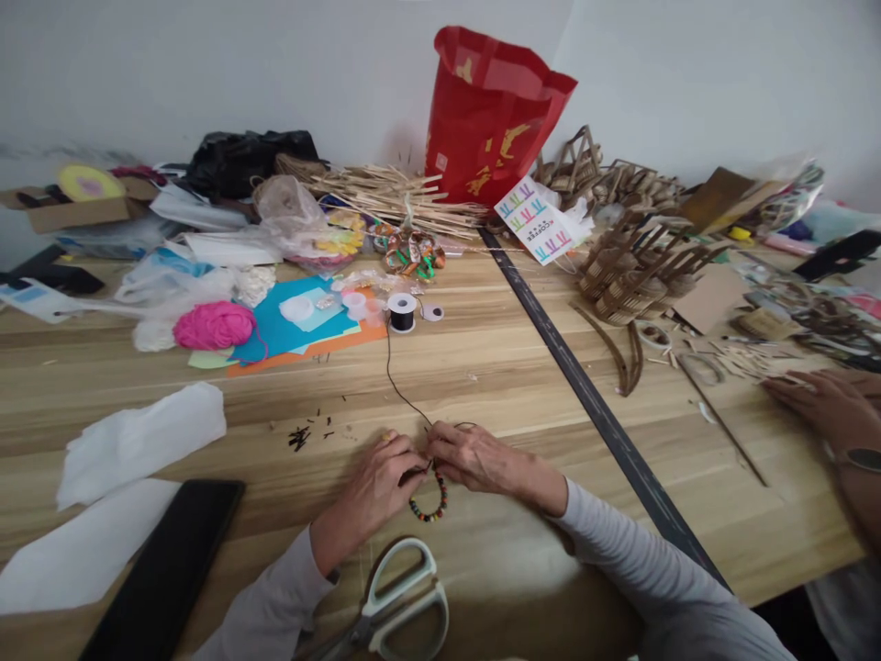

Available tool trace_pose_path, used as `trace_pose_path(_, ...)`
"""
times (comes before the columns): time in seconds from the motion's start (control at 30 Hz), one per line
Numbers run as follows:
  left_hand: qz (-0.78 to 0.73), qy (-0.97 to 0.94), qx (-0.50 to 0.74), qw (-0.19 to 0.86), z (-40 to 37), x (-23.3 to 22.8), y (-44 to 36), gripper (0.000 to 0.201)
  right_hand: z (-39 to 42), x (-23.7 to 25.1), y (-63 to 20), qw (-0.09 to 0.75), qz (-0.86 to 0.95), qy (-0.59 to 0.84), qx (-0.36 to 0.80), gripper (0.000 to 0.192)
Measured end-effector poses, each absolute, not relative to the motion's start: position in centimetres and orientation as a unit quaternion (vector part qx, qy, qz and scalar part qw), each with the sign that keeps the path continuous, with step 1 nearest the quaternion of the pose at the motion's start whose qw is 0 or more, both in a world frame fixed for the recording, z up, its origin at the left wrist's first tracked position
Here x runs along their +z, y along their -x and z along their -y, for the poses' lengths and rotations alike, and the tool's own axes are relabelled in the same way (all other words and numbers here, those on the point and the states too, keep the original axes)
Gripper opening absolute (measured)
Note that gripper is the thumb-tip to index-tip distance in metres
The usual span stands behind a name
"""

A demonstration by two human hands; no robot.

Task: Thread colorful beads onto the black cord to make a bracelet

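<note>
I see the left hand [383,477] and right hand [468,456] pinching a bead string [432,507] on the wooden worktop [509,367]; fingertips hide its ends. Scissors [395,606] are cut off below. White wall behind.

1. Bare wood lies open between the hands and the spool [402,312], crossed only by the thin black cord [395,381].
2. Left of the left hand [383,479], small dark scraps [300,437] dot the table; beyond them lie a white cloth [141,441] and a black tablet [165,569].
3. Scissors [395,601] block the near edge.
4. To the right, the long black strip [598,413] bars the way, with another person's hand [822,404] past it.
5. The far side is packed with clutter.
</note>
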State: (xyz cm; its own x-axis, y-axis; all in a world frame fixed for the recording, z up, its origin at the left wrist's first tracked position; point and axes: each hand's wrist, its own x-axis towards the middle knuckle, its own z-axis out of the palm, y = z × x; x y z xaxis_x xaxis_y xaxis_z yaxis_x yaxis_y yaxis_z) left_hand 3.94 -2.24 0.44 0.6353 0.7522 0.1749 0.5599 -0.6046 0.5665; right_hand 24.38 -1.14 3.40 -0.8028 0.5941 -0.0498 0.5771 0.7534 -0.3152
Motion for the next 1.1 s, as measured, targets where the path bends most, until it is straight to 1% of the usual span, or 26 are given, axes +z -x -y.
trace_pose_path(0.27, -0.377, -0.875, 0.19, 0.239, 2.4, 1.1, -4.0, 0.013, 0.8, 2.9, -24.6, 0.027, 0.934, 0.303, 0.185, 0.014)
trace_pose_path(0.47, -0.379, -0.87, 0.184, 0.256, 2.4, 1.5, -3.9, 0.012, 1.0, 3.0, -24.0, -0.01, 0.945, 0.297, 0.137, 0.014)
trace_pose_path(0.63, -0.379, -0.86, 0.209, 0.271, 2.4, 1.4, -3.2, 0.012, 1.3, 3.1, -24.0, 0.001, 0.948, 0.3, 0.108, 0.012)
trace_pose_path(0.87, -0.34, -0.865, 0.253, 0.268, 2.8, 0.9, -2.5, 0.007, 1.1, 3.1, -24.6, 0.06, 0.91, 0.354, 0.208, 0.012)
trace_pose_path(0.93, -0.333, -0.87, 0.248, 0.266, 3.1, 1.0, -2.5, 0.006, 1.1, 3.2, -24.7, 0.066, 0.905, 0.358, 0.219, 0.012)
trace_pose_path(1.1, -0.319, -0.88, 0.238, 0.26, 3.7, 1.6, -2.5, 0.009, 1.1, 3.4, -24.8, 0.06, 0.9, 0.365, 0.232, 0.008)
